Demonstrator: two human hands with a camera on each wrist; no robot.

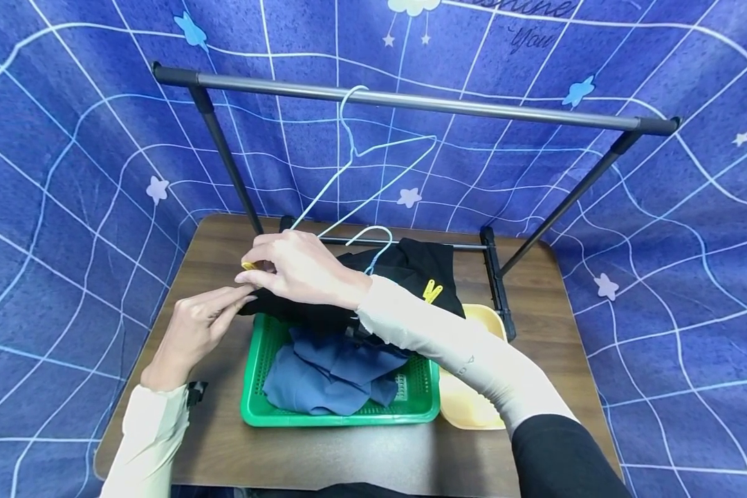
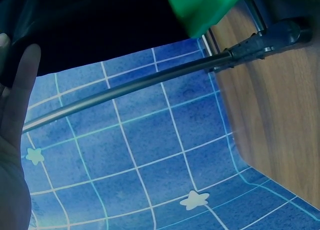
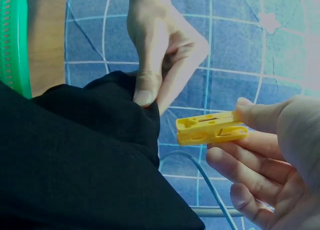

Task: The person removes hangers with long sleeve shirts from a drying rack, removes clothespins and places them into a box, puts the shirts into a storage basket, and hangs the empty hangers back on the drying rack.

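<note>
In the right wrist view, my right hand (image 3: 285, 150) pinches a yellow clothespin (image 3: 210, 128) between thumb and fingers, its front end pointing at the black garment (image 3: 90, 155). My left hand (image 1: 193, 332) pinches the garment's edge between thumb and finger, a short way from the clothespin. A light blue hanger (image 1: 393, 144) hangs from the rail, its lower part hidden behind my right hand (image 1: 305, 270). The hook of a second hanger (image 1: 382, 232) rises out of the black cloth. Another yellow clothespin (image 1: 432, 291) is on the garment's right side.
A green basket (image 1: 342, 420) with blue cloth (image 1: 336, 377) stands below the garment on the wooden table (image 1: 224, 456). Beside it sits a pale yellow tray (image 1: 467, 408), partly under my right arm. The clothes rack's rail (image 1: 473, 107) spans the back, with posts on both sides.
</note>
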